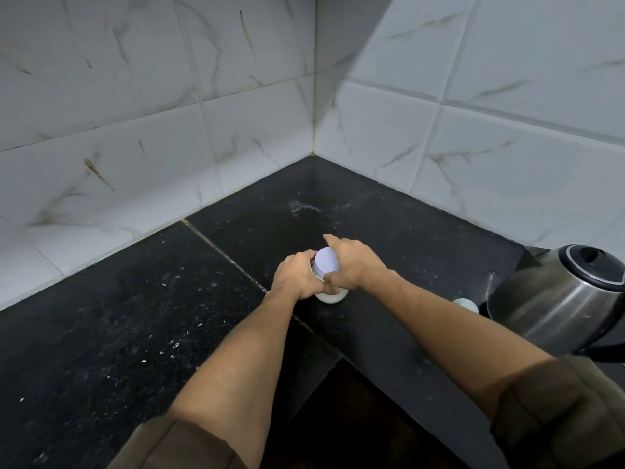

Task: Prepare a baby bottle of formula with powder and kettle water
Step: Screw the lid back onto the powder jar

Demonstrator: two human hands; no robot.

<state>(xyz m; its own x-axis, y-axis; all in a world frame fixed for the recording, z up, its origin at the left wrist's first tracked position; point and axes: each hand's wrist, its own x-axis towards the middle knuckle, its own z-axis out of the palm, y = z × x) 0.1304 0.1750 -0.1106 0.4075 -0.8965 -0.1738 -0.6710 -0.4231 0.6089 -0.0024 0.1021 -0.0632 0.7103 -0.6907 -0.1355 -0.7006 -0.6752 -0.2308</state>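
Both hands' fingers [299, 257] clasp the white-lidded bottle [326, 265].

No readable text anywhere, white lid [326, 261] seen blank, steel kettle [558, 299] shown without a legible brand or marking, wall tiles [135, 96] veined only, black counter [135, 316] speckled, no labels, numbers or signs made out.

My black stone counter [135, 319], white-flecked: bottle [330, 296] standing mid-counter, steel kettle [558, 299] at right, small pale round thing [466, 304] beside it.
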